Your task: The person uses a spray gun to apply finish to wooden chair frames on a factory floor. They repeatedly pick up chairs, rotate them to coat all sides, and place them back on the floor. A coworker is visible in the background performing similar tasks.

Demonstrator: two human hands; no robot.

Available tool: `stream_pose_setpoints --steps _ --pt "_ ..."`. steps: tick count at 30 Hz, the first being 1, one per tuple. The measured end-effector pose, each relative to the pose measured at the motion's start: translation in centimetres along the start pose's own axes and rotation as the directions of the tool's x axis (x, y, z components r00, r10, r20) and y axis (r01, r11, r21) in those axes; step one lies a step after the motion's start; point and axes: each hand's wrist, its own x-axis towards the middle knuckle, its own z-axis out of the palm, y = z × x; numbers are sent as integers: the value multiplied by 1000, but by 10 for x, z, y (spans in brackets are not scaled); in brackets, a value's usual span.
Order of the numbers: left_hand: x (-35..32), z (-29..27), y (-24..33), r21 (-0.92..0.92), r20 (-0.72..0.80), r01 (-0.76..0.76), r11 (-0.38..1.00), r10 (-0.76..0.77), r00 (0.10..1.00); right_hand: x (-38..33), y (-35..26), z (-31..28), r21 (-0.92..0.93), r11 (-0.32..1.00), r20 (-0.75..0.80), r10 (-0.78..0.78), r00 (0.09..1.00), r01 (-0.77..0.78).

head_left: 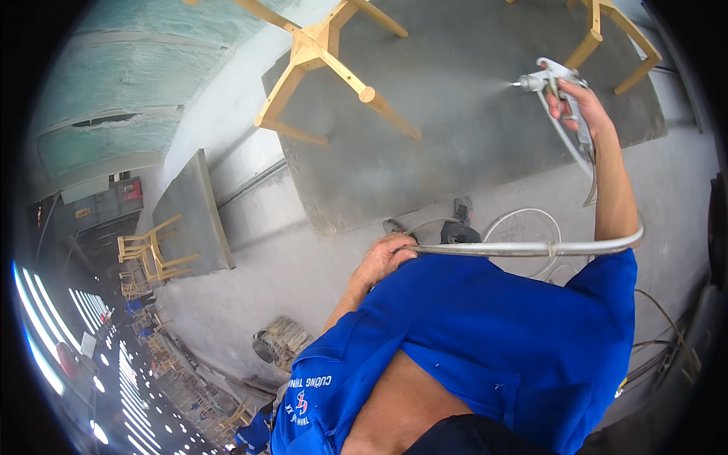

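My right hand point(580, 110) is wrapped round the handle of a silver spray gun point(553, 80). A pale mist spreads leftward from its nozzle, over a grey panel-like surface point(455, 159). My left hand point(383, 259), held near my waist, is closed on a light grey hose point(523, 249). The hose runs across my front and bends around my right elbow. Left of the gun stands a bare light-wood chair frame point(317, 49), apart from both hands, its legs spread and its top cut off by the picture's edge. Another wooden frame point(599, 34) shows at the upper right.
Looped thin hose point(523, 212) lies on the floor by my shoes point(459, 220). A dusty drum-like container point(280, 341) stands at my left. Farther left, a wooden chair point(155, 250) is beside another grey panel point(197, 212). More hoses point(667, 322) run at right.
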Motion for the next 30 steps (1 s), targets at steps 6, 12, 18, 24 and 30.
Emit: stream_pose_setpoints --steps 6,12,18,24,30 --pt "-19 -36 -26 -15 65 20 1000 -19 998 -47 116 18 179 984 -215 62 975 -23" --pt "-45 -110 -74 46 208 37 998 -46 977 -66 261 121 210 977 -655 174 736 -44" --pt "-92 -205 -154 81 312 -134 988 102 945 -142 325 297 341 802 -740 -94 666 491" --pt "-155 -266 -214 26 390 -241 970 213 896 -160 360 449 258 673 -797 -258 546 693" --pt "-228 -308 -251 184 311 -168 968 105 945 -89 409 482 137 910 -960 24 279 391"
